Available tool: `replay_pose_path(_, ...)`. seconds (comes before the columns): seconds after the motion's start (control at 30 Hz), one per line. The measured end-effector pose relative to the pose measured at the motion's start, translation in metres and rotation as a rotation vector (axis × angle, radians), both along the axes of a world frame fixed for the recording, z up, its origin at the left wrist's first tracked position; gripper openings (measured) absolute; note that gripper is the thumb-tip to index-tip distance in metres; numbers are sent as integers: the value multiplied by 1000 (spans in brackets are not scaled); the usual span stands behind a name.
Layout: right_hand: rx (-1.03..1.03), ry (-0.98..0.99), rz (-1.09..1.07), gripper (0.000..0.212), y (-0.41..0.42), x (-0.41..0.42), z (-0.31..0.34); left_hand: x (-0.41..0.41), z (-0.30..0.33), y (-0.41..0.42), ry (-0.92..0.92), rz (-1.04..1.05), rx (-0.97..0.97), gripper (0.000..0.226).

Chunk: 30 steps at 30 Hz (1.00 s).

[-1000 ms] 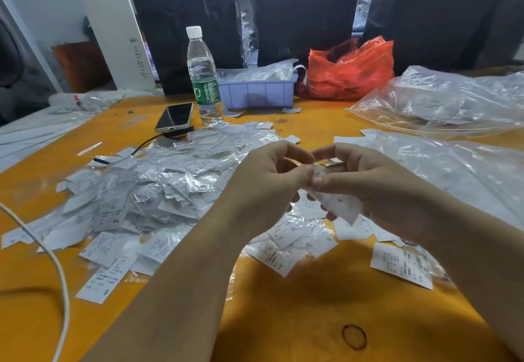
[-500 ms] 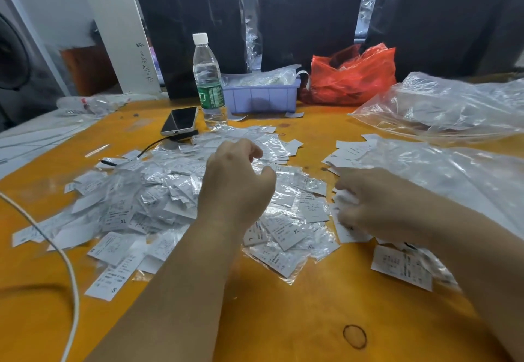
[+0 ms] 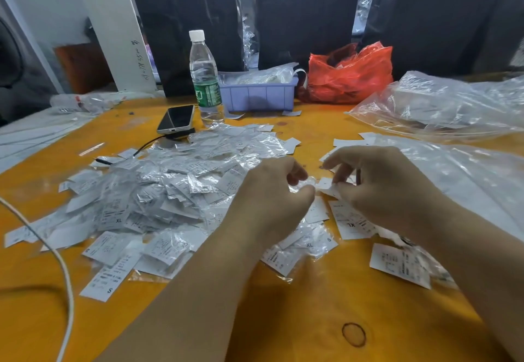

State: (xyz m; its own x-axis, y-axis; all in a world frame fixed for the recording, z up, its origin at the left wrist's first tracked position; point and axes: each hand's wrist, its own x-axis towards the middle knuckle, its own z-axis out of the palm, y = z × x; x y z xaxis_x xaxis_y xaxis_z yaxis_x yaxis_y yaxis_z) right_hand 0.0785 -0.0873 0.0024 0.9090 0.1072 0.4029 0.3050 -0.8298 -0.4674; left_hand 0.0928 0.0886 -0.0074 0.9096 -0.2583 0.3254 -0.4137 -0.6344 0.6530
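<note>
The wide orange table top (image 3: 312, 319) carries a broad heap of small white size labels sealed in crinkled clear plastic (image 3: 158, 191), which spreads out to the left of both hands and partly under them. To the right lies a large clear plastic bag (image 3: 467, 180).

The left hand (image 3: 269, 200) and the right hand (image 3: 388, 188) are raised just above the near edge of the heap, fingertips almost meeting. The right hand pinches a small white paper label (image 3: 326, 184) between thumb and fingers. The left hand, fingers curled, grasps what looks like a small clear plastic sleeve (image 3: 302, 184), glinting between its thumb and forefinger.

The relation that matters is that the label lies directly to the right of the sleeve, just beside it, with its free end pointing toward the left hand. Its long axis seems to run across from hand to hand, though fingers hide much of it. The right hand is nearer the label, so sliding it leftward into the sleeve's mouth looks like the next move.

The label is flat, thin and plain white where it shows, and any print is too small to read. The sleeve is limp, shiny and nearly see-through
</note>
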Motion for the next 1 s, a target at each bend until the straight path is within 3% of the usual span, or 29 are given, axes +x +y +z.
replay_pose_path(0.17,138,-31,67,26,2,1,-2,-6,-2,-8,103,-121,-19,14)
replay_pose_path(0.47,700,210,243,19,5,5,-2,-4,-1,-7,83,-132,-116,13)
replay_pose_path(0.73,612,134,237,14,6,1,-4,-4,-3,-7,60,-155,-118,9)
replay_pose_path(0.83,516,59,202,5,5,-5,-1,-4,-4,-9,40,-150,-92,24)
replay_pose_path(1.0,283,-105,81,27,1,-16,3,-5,-7,-16,20,-134,-89,25)
